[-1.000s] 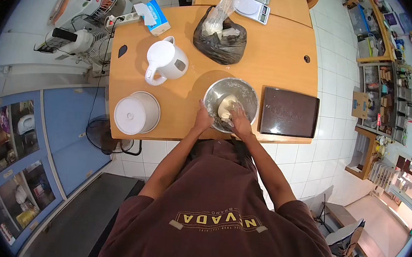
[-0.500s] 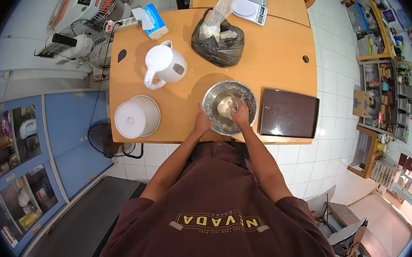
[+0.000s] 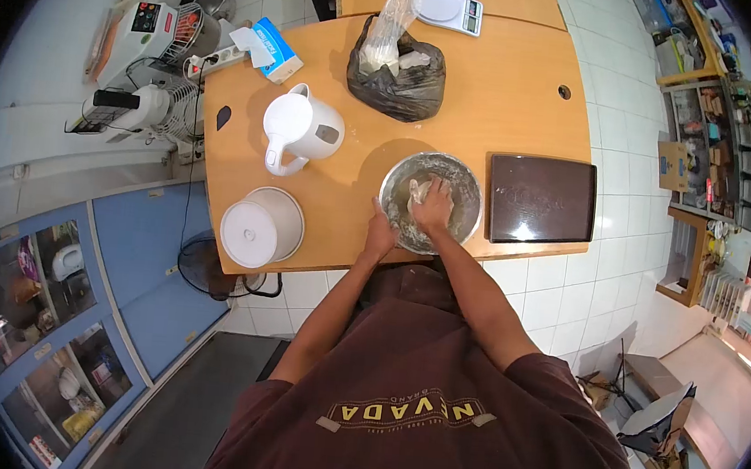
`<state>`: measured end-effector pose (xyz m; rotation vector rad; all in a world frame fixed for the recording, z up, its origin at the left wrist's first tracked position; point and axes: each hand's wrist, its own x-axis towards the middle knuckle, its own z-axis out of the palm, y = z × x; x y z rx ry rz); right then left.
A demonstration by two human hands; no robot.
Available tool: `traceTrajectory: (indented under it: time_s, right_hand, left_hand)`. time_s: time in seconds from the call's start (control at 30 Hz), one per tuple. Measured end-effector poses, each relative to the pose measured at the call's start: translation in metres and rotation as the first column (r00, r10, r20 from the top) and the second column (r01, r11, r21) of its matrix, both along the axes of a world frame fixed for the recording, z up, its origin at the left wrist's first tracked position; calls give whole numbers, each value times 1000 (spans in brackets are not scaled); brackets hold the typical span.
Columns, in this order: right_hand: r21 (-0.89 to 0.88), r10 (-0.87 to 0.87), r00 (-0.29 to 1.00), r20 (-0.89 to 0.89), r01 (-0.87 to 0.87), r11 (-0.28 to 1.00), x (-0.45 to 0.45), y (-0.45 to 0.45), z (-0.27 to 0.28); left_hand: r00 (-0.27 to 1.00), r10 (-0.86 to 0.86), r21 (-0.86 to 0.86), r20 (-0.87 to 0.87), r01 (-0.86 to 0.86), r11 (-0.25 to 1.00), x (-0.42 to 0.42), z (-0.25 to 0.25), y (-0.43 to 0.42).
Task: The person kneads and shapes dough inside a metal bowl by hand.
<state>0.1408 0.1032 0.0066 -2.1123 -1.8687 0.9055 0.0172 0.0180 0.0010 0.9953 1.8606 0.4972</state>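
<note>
A metal mixing bowl (image 3: pixel 465 202) stands near the front edge of the wooden table, its inside wall smeared with pale flour. My left hand (image 3: pixel 380 232) grips the bowl's left rim, fingers on the outside. Inside the bowl, my right hand (image 3: pixel 434 207) is closed over a lump of pale dough (image 3: pixel 417 193) and presses into it. The fingers cover much of the dough, so its full shape is hidden.
Right of the bowl lies a dark baking tray (image 3: pixel 542 200). A white kettle (image 3: pixel 313 131) and a lidded white tub (image 3: pixel 262 227) stand left. Behind are a black plastic bag (image 3: pixel 397 93), a kitchen scale (image 3: pixel 444 10) and a tissue box (image 3: pixel 275 52).
My right hand has moved further over the dough, which looks flatter and more covered. The left hand stays at the rim. The whole view has shifted slightly.
</note>
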Motion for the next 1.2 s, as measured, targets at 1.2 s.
traceTrajectory:
  time_s: [1.2]
  right_hand:
    - [243, 57, 985, 164, -97, 965, 3, 7, -38]
  left_hand:
    - [998, 62, 78, -20, -60, 995, 11, -9, -3]
